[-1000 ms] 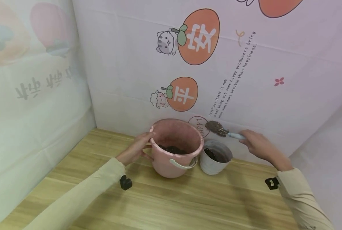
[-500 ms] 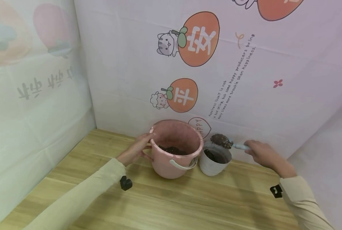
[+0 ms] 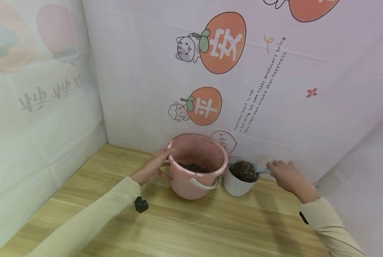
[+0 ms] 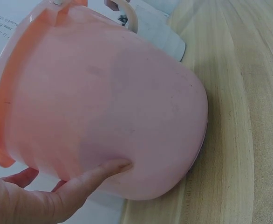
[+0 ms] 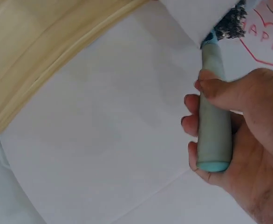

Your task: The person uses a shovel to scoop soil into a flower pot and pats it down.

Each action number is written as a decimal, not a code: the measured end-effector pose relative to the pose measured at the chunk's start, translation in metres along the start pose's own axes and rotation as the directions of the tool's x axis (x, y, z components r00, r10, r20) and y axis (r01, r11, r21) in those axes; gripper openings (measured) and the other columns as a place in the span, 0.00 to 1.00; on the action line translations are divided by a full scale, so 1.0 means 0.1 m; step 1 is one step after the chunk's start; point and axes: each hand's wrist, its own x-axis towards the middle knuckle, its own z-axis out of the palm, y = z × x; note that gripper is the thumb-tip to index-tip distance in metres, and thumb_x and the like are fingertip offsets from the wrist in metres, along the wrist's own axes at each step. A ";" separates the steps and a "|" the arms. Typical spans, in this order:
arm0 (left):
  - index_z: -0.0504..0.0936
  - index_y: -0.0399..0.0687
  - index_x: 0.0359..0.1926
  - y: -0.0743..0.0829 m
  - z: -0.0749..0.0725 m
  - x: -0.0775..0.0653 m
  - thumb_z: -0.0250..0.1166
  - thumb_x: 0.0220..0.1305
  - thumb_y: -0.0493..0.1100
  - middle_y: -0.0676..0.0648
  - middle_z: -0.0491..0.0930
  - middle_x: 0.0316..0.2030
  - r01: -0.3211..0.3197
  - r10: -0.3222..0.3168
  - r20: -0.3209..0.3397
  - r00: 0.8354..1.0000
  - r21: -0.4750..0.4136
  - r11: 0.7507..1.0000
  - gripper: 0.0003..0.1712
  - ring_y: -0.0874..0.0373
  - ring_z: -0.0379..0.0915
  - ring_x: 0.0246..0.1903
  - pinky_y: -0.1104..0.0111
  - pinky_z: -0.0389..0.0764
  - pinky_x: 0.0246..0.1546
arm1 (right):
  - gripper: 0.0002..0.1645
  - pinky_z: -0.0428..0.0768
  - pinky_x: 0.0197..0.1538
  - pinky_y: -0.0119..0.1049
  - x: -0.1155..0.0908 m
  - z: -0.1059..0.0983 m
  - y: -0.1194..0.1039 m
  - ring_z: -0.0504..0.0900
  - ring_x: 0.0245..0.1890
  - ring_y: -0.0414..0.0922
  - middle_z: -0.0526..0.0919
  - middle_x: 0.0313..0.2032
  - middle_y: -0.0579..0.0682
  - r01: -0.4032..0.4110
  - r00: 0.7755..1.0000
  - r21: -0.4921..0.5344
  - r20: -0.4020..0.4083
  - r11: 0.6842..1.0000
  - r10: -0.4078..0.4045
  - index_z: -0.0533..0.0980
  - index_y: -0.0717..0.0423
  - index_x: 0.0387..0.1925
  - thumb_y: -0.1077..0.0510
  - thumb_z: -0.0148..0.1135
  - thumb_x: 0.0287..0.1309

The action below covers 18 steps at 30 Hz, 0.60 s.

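Observation:
A pink bucket (image 3: 186, 184) with dark soil in the bottom stands on the table near the wall. My left hand (image 3: 151, 167) holds it at its left side, by the handle and rim; in the left wrist view the thumb lies against the bucket's wall (image 4: 113, 102). Just right of the bucket is a white flowerpot (image 3: 238, 187). My right hand (image 3: 289, 178) grips a small garden trowel (image 3: 264, 171), fingers wrapped round its pale handle (image 5: 214, 121). The trowel's blade is inside the pot's mouth, mostly hidden under dark soil (image 3: 245, 171).
White printed cloth (image 3: 140, 78) hangs as a wall close behind the bucket and pot, with more cloth on the left and right. The wooden tabletop (image 3: 178, 228) extends in front. The bucket's white carrying handle (image 3: 205, 185) hangs down at its front right.
My right hand has brought the soil-laden trowel down from above the pot, near the wall, and into the pot's mouth. The left hand and the bucket have stayed put.

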 end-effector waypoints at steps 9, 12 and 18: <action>0.60 0.39 0.77 0.00 0.00 -0.01 0.53 0.78 0.55 0.31 0.58 0.71 -0.003 0.003 -0.002 1.000 0.002 1.000 0.36 0.35 0.63 0.67 0.42 0.91 0.37 | 0.12 0.77 0.27 0.49 0.03 0.08 -0.13 0.76 0.24 0.52 0.76 0.24 0.57 -0.053 0.992 -0.261 -0.124 0.964 0.021 0.75 0.65 0.33 0.69 0.73 0.54; 0.60 0.39 0.77 0.01 0.00 -0.01 0.53 0.79 0.55 0.31 0.59 0.71 -0.005 0.005 0.000 1.000 0.003 1.000 0.36 0.35 0.63 0.66 0.42 0.91 0.37 | 0.18 0.73 0.23 0.44 0.04 0.10 -0.15 0.71 0.18 0.49 0.71 0.18 0.54 -0.089 0.982 -0.260 -0.183 0.962 0.042 0.69 0.62 0.23 0.71 0.72 0.53; 0.60 0.39 0.77 0.01 0.00 -0.01 0.53 0.79 0.55 0.31 0.58 0.73 -0.010 0.010 0.007 1.000 0.012 1.000 0.36 0.34 0.63 0.68 0.41 0.91 0.38 | 0.20 0.72 0.26 0.44 0.11 0.16 -0.13 0.71 0.20 0.50 0.73 0.18 0.56 -0.171 0.966 -0.298 -0.240 0.939 0.100 0.67 0.64 0.21 0.69 0.74 0.54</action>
